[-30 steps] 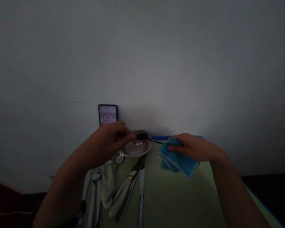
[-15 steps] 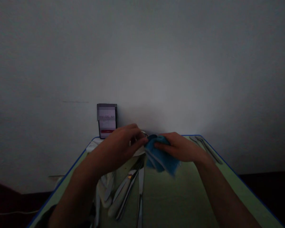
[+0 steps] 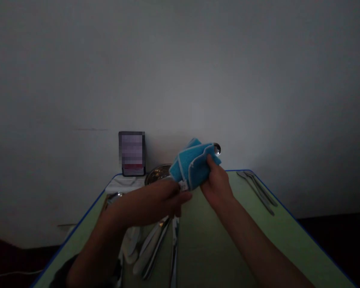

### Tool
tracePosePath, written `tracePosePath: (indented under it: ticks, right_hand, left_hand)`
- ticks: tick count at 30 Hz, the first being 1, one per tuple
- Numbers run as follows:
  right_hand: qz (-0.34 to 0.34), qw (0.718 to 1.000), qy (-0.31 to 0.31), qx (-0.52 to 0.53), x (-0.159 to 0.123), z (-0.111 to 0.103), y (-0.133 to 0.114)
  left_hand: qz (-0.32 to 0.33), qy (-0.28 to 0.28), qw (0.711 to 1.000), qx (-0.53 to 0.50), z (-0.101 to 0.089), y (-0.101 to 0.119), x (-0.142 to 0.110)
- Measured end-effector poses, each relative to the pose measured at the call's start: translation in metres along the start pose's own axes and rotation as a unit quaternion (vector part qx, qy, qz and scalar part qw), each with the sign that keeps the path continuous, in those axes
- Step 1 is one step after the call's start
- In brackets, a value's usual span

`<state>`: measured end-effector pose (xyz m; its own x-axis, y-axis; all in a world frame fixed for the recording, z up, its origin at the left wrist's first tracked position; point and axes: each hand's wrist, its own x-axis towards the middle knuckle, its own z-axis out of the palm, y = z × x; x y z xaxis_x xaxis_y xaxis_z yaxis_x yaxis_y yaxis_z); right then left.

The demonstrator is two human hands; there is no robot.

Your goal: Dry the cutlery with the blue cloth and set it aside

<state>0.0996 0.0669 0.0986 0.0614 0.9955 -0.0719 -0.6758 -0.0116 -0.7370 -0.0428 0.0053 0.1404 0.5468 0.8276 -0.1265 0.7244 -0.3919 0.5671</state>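
A blue cloth [image 3: 195, 160] with pale edging is folded in my right hand [image 3: 217, 182], its thumb pressed on top. From the cloth's far right side pokes the shiny rounded end of a spoon [image 3: 217, 149]; the cloth covers its middle. My left hand [image 3: 168, 198] is closed at the cloth's lower left side, by a white tag [image 3: 183, 185], in line with the spoon's handle end. The handle itself is hidden by the fingers and cloth. Both hands are raised above the table [image 3: 216, 248].
Several knives and other cutlery [image 3: 151, 248] lie under and in front of my left arm. A round metal bowl [image 3: 157, 173] stands at the back, near a propped phone [image 3: 132, 154] and a white cloth [image 3: 124, 184]. Forks [image 3: 259, 190] lie at the right edge. A wall [image 3: 180, 80] rises behind.
The cloth has risen and now wraps the spoon, whose round end shows at the right. My left hand has moved lower, uncovering the metal bowl; my right hand has turned upward.
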Motion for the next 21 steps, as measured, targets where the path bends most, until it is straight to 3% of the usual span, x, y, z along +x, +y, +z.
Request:
tracePosePath:
  ticks: [6,10,13,16,19,21]
  right_hand:
    - [-0.007,1.000,-0.003,0.005,-0.005,0.003,0.005]
    - [-0.076,0.997,-0.006,-0.023,0.006,-0.005,-0.002]
    - [-0.155,0.983,-0.022,-0.098,0.015,-0.013,-0.008]
    - [-0.211,0.952,-0.052,-0.217,0.016,-0.018,-0.013]
    - [-0.189,0.924,-0.117,-0.311,0.008,-0.017,-0.018]
    - [-0.159,0.906,-0.170,-0.353,0.002,-0.016,-0.023]
  left_hand:
    - [-0.017,0.005,1.000,0.006,-0.009,-0.011,-0.005]
    - [-0.034,-0.025,0.999,-0.014,-0.015,-0.013,-0.019]
    - [-0.030,-0.012,0.998,-0.046,-0.018,-0.015,-0.024]
    - [-0.034,0.055,0.995,-0.073,-0.022,-0.020,-0.023]
    - [-0.047,0.171,0.983,-0.043,-0.028,-0.026,-0.023]
    - [-0.052,0.209,0.977,-0.003,-0.031,-0.027,-0.025]
